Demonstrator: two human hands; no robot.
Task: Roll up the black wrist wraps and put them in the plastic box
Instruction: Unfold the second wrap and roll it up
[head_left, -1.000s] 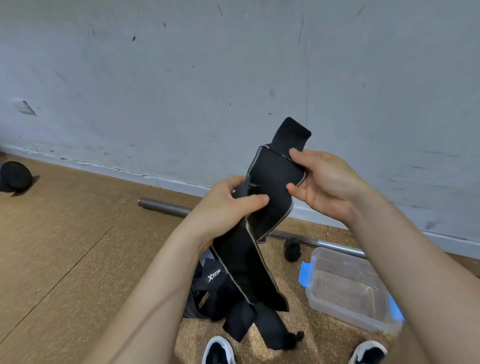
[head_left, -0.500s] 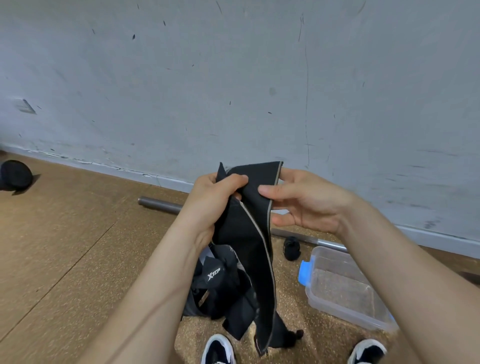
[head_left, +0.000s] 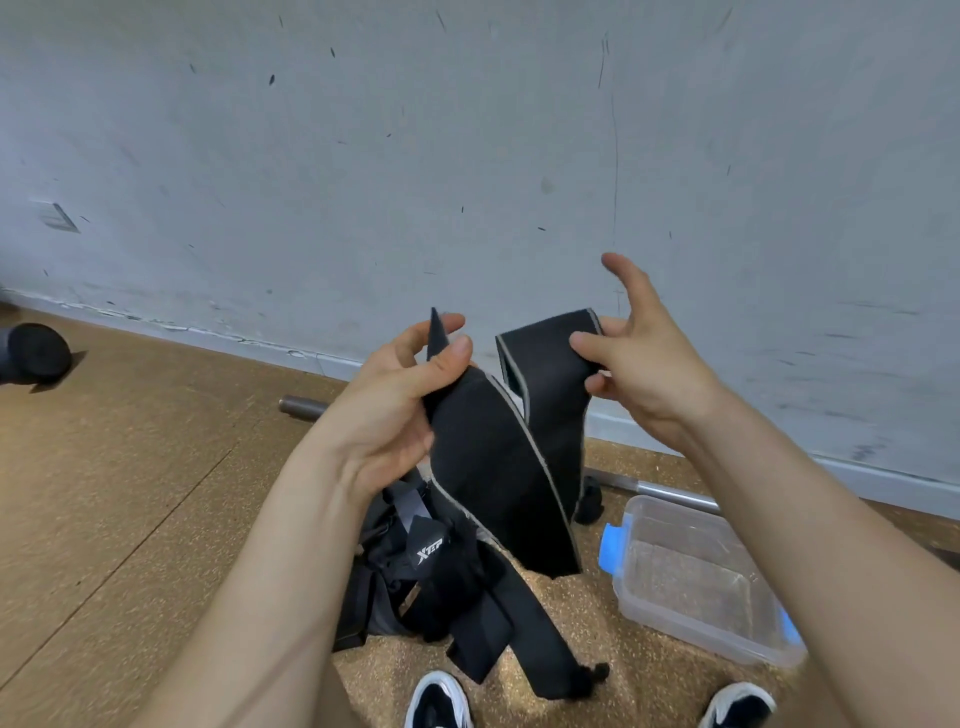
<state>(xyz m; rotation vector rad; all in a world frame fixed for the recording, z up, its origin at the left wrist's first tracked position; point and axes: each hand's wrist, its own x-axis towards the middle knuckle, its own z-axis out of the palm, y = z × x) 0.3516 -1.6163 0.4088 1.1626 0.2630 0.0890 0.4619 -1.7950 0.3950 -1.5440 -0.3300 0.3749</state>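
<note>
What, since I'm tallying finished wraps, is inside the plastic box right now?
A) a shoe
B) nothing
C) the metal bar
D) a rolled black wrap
B: the plastic box sits on the floor with only its bare bottom showing, while the left hand and right hand hold one black wrist wrap unrolled in the air.

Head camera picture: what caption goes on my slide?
Left hand and right hand hold a black wrist wrap above more wraps, beside a plastic box.

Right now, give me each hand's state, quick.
Left hand: pinches one end of the black wrist wrap.
Right hand: pinches its other end, index finger raised.
</note>
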